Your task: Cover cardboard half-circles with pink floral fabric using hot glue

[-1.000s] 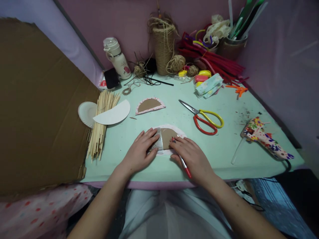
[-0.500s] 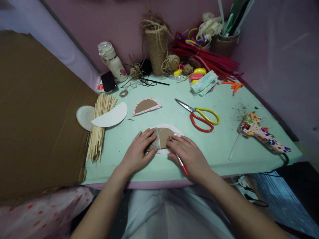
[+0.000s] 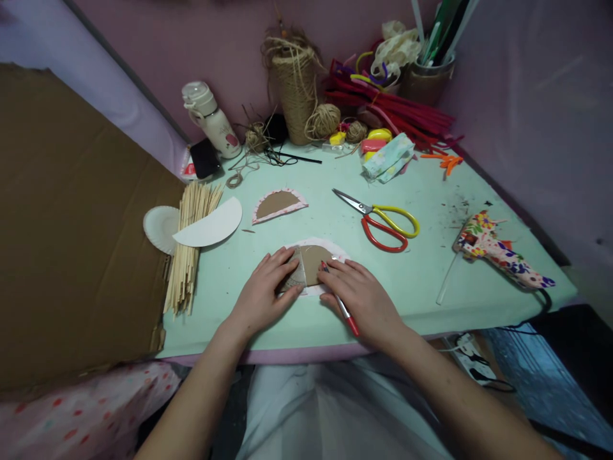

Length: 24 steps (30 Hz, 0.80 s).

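Note:
A half-round piece of brown cardboard (image 3: 317,262) lies on white-and-pink patterned fabric (image 3: 322,243) near the table's front edge. My left hand (image 3: 266,287) lies flat with its fingers stretched over the left part, pressing down a clear measuring tool (image 3: 296,276) with fine curved markings and a straight edge. At the right side, my right hand (image 3: 361,295) rests on the fabric and cardboard, its fingers bent around a red-and-silver pen (image 3: 348,315). The pen's tip points at the cardboard. Behind the hands lies a second cardboard half-round (image 3: 278,204) with fabric folded around its rim.
Scissors (image 3: 378,219) lie behind my right hand. A flower-patterned glue gun (image 3: 502,252) is at the right. Thin wooden sticks (image 3: 184,281), a cut white paper plate (image 3: 213,225) and a large cardboard sheet (image 3: 81,236) stand left. Twine (image 3: 294,92) and a bottle (image 3: 213,121) are at the back.
The whole view has shifted slightly, so the things on the table appear a little further left. Both hands, the pen and the half-round keep nearly the same pose.

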Each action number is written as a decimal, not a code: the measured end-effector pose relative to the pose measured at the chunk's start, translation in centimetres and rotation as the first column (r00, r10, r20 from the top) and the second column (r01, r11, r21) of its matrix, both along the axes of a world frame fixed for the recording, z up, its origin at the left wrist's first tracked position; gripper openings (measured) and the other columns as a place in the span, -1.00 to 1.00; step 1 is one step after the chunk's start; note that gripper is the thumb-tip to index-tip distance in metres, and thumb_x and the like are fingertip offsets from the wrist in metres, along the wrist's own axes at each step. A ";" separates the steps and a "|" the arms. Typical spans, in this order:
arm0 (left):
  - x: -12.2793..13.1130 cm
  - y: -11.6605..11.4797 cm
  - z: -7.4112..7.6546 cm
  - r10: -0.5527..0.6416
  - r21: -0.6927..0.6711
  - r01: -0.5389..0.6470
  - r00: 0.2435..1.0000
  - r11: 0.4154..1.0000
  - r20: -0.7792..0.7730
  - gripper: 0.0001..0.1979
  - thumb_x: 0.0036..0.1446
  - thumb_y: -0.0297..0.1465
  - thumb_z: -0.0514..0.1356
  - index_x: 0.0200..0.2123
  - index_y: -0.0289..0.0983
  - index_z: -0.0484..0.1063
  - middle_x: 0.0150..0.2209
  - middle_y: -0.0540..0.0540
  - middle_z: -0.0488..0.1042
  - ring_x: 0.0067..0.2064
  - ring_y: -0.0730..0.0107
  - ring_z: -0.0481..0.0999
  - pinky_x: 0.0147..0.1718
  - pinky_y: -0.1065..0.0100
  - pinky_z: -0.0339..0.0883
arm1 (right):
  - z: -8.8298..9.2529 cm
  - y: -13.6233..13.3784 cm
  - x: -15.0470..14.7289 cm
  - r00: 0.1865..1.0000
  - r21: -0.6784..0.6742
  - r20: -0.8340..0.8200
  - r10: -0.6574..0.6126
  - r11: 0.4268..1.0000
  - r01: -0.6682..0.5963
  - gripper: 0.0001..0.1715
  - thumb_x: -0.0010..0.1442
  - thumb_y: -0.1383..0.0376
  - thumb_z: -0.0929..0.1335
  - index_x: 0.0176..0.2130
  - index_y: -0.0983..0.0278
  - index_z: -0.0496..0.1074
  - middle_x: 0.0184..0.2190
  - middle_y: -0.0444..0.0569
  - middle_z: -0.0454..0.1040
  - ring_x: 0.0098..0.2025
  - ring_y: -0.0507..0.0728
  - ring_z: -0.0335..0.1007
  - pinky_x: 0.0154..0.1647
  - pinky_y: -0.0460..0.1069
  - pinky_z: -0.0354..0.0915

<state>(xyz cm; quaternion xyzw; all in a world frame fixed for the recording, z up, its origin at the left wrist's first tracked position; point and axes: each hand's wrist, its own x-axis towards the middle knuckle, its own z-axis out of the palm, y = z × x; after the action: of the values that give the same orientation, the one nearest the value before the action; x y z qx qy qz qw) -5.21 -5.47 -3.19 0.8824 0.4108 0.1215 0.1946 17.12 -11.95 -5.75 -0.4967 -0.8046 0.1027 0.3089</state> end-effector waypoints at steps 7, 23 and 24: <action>0.0 0.0 -0.3 0.006 0.024 -0.006 1.000 1.000 0.022 -0.51 0.23 -0.22 0.14 0.20 -0.21 0.29 0.31 -0.22 0.23 0.35 0.12 0.15 0.29 -0.07 0.03 | 0.1 0.0 -0.1 1.000 0.004 0.012 0.000 1.000 0.000 -0.67 0.34 0.26 0.28 0.05 0.35 0.40 0.04 0.15 0.52 0.19 0.24 0.33 0.22 0.21 0.22; -0.1 0.0 -0.5 -0.003 0.030 0.002 1.000 1.000 0.023 -0.51 0.24 -0.21 0.13 0.21 -0.21 0.28 0.31 -0.22 0.22 0.35 0.11 0.13 0.29 -0.08 0.03 | 0.1 0.0 0.0 1.000 0.021 0.021 -0.009 1.000 0.009 -0.69 0.35 0.27 0.28 0.03 0.34 0.40 0.02 0.12 0.53 0.17 0.23 0.35 0.21 0.20 0.22; -0.1 0.0 -0.5 -0.002 0.030 0.002 1.000 1.000 0.023 -0.50 0.24 -0.21 0.13 0.21 -0.22 0.28 0.31 -0.22 0.22 0.35 0.12 0.13 0.29 -0.07 0.02 | 0.1 0.0 0.0 1.000 0.022 0.021 -0.009 1.000 0.009 -0.69 0.35 0.27 0.28 0.03 0.34 0.40 0.02 0.12 0.53 0.17 0.23 0.35 0.21 0.19 0.22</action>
<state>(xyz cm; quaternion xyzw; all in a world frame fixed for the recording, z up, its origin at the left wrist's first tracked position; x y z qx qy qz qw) -5.30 -5.51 -3.72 0.8842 0.4057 0.1375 0.1860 17.07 -11.96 -5.68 -0.4981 -0.8065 0.0875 0.3062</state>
